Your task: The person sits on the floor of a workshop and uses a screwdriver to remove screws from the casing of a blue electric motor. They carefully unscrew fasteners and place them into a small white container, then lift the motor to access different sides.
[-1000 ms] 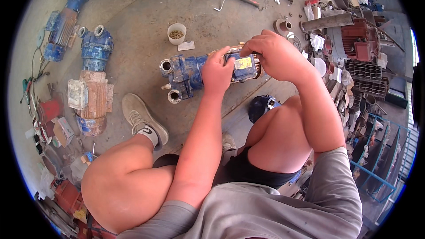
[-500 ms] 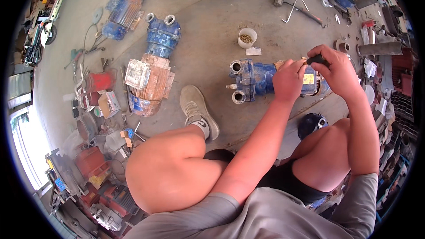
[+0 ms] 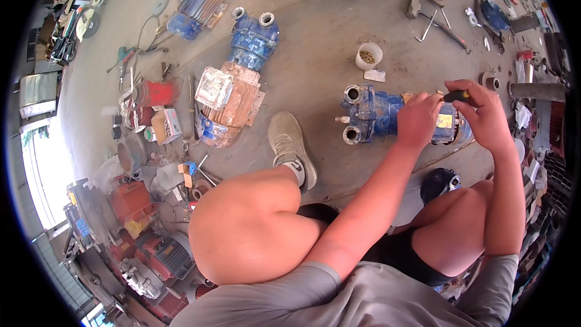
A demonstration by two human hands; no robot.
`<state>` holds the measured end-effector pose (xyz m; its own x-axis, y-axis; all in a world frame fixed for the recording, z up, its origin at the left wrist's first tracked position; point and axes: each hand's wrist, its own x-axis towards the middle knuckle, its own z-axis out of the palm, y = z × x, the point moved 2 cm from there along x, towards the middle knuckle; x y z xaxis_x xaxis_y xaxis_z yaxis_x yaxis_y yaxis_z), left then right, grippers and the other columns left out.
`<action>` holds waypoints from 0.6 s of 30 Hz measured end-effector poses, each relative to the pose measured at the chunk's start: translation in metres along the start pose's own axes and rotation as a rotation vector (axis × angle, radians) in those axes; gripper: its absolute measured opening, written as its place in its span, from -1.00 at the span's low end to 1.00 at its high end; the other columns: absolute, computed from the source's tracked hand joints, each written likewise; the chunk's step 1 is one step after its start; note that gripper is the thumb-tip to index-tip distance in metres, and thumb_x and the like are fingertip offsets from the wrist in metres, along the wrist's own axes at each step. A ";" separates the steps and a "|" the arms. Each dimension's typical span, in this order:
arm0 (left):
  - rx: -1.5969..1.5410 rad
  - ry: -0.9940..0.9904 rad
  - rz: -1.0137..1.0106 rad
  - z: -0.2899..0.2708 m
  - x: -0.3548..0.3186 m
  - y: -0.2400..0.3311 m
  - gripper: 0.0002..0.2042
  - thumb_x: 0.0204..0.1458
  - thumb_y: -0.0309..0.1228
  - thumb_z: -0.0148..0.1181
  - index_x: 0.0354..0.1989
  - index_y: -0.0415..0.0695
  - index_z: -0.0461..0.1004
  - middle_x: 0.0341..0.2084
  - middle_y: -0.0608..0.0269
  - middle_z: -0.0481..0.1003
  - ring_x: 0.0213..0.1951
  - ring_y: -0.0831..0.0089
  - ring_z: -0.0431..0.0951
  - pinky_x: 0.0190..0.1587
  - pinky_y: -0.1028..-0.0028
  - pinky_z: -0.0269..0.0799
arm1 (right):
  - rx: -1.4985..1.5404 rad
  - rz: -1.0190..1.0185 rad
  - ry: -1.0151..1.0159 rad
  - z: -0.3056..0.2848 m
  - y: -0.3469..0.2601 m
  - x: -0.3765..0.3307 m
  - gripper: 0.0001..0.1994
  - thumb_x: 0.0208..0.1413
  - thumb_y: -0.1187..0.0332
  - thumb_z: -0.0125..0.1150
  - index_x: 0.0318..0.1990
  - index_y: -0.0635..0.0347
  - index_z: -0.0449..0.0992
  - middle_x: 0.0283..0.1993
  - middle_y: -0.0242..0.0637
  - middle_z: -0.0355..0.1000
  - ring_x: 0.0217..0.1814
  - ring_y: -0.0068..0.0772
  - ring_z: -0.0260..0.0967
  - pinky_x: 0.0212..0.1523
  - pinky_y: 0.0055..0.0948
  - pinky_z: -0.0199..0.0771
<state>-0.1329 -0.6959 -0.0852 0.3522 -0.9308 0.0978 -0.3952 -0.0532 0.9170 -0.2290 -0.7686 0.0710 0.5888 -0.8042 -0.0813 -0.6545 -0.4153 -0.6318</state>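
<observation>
A blue pump with its motor (image 3: 380, 114) lies on the floor ahead of me on the right. My right hand (image 3: 486, 118) is closed round the dark handle of a screwdriver (image 3: 456, 95), held over the motor end. Close by its tip, my left hand (image 3: 417, 122) has its fingers pinched together above the motor's top. What those fingers hold, if anything, is hidden. A yellow label (image 3: 445, 121) shows on the motor between my two hands. Just beyond the pump stand a white cup (image 3: 376, 50) of small brass-coloured parts and a small pale block (image 3: 374, 75).
Another blue pump with a rusty motor (image 3: 233, 94) lies to the left, more pumps behind it. A hammer (image 3: 448, 31) and hex keys lie at the far right. Red motors (image 3: 136, 203), boxes and tools crowd the left. My shoe (image 3: 290, 145) stands between the pumps.
The whole view has swung, so the floor things sit further right in the picture. Both hands stay over the motor, and the screwdriver handle has tilted slightly.
</observation>
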 end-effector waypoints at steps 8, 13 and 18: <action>0.010 -0.030 -0.027 -0.002 -0.002 -0.003 -0.80 0.17 -0.32 0.25 -0.06 0.01 0.64 -0.29 0.18 0.57 -0.17 0.10 0.61 -0.18 0.17 0.53 | -0.084 0.260 0.117 0.016 0.006 -0.005 -0.68 -0.02 0.39 0.56 -0.17 0.32 0.58 -0.23 -0.13 0.62 -0.32 -0.38 0.58 -0.27 -0.41 0.55; 0.094 -0.044 -0.004 0.000 -0.001 -0.001 -0.83 0.17 -0.32 0.25 -0.10 0.02 0.64 -0.32 0.17 0.56 -0.19 0.11 0.62 -0.20 0.17 0.55 | 0.139 0.070 -0.001 0.002 -0.002 -0.006 -0.69 0.09 0.45 0.44 0.00 0.29 0.62 -0.07 -0.11 0.62 -0.06 -0.25 0.60 -0.05 -0.32 0.63; 0.131 -0.095 0.052 0.009 0.001 -0.006 -0.82 0.22 -0.29 0.20 -0.08 0.02 0.63 -0.26 0.14 0.59 -0.20 0.06 0.63 -0.18 0.15 0.54 | -0.113 0.166 0.116 0.003 0.008 -0.007 -0.73 0.10 0.33 0.46 -0.07 0.19 0.66 -0.26 -0.12 0.64 -0.26 -0.20 0.65 -0.18 -0.36 0.63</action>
<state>-0.1381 -0.6998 -0.0939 0.2492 -0.9631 0.1015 -0.5201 -0.0447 0.8529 -0.2367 -0.7645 0.0641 0.4147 -0.9061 -0.0837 -0.7906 -0.3132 -0.5261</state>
